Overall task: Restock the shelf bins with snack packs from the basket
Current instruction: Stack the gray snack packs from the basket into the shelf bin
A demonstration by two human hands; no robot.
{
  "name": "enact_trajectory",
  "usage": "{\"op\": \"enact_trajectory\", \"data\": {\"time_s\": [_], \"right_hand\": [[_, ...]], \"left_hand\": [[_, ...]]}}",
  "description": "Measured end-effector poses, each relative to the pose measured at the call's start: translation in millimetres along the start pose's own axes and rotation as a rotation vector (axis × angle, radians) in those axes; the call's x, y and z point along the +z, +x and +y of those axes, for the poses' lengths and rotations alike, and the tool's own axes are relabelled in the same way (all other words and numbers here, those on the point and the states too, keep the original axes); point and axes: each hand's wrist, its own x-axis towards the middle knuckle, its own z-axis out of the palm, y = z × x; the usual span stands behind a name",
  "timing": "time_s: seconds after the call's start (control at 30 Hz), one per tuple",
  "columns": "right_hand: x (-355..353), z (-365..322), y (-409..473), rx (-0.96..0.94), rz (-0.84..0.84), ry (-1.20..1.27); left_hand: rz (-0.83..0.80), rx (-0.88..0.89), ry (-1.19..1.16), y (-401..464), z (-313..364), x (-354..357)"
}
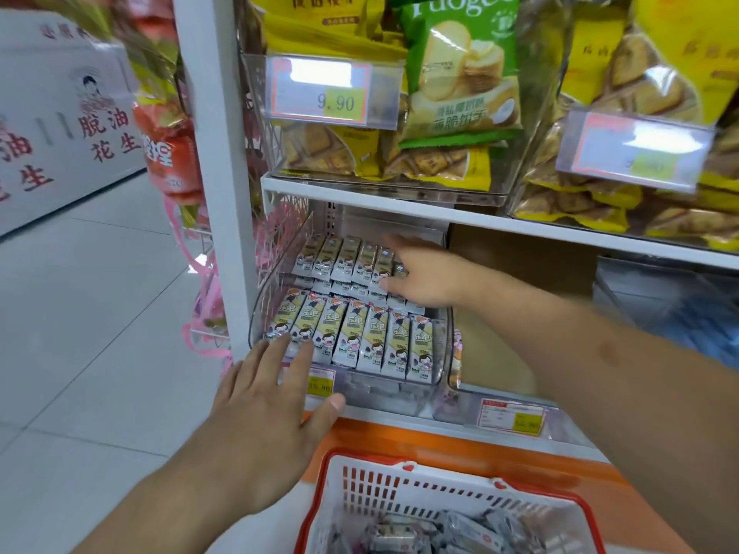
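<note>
A clear plastic shelf bin (pixel 448 353) on the lower shelf holds two rows of small silver-and-yellow snack packs (pixel 360 337) standing upright. My right hand (pixel 424 273) reaches into the bin's back row, fingers spread and touching the rightmost packs there; whether it grips one is unclear. My left hand (pixel 268 405) lies flat and open against the bin's front left corner, fingertips touching the front row. A white basket with a red rim (pixel 348 485) sits below at the bottom, with several silver snack packs (pixel 432 533) inside.
Above, clear bins hold yellow cracker bags (pixel 328 149) and a green bag (pixel 460 74), with price tags (pixel 324 90). An orange shelf base (pixel 440 441) runs under the bin. A white upright post (pixel 224 153) stands left; tiled floor and a white carton (pixel 60 113) lie beyond.
</note>
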Motion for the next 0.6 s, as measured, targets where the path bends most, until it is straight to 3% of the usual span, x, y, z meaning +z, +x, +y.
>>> {"op": "enact_trajectory", "data": {"time_s": [0.27, 0.4, 0.6], "right_hand": [[31.6, -6.9, -137.4, -0.189, 0.317, 0.253], [95.0, 7.3, -203.2, -0.114, 0.195, 0.368], [232.3, 52.6, -265.0, 0.182, -0.229, 0.391]], "left_hand": [[0.097, 0.235, -0.271, -23.5, 35.9, 13.8], [0.009, 0.215, -0.244, -23.5, 43.6, 64.5], [-0.163, 0.002, -0.133, -34.6, 15.0, 181.1]]}}
